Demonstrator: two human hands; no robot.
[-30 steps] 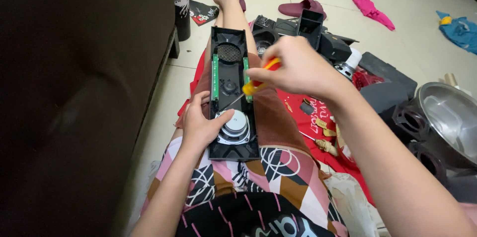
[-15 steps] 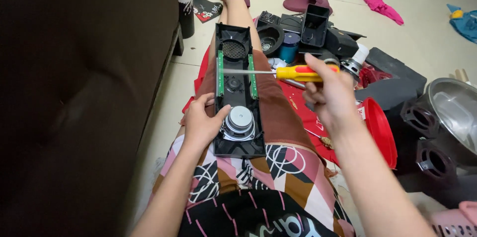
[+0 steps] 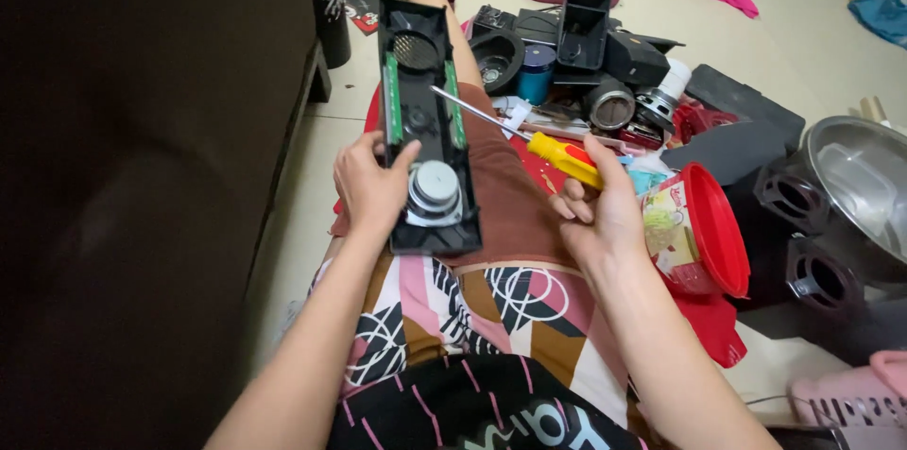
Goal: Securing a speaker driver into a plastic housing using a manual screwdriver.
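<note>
left hand (image 3: 370, 187) grips long black speaker panel (image 3: 423, 129) resting on leg. right hand (image 3: 597, 214) closed on yellow screwdriver (image 3: 529, 136), tip away from panel, just right of it. step seems unscrewing panel; next needs tip seated on screw.

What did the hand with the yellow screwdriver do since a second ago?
The right hand drew the yellow-handled screwdriver off the long black plastic speaker panel and out to the right side, beside the red plastic tub; only the metal tip now reaches toward the panel. The left hand stayed gripping the panel's near end by the round silver speaker, resting on the leg.
</note>
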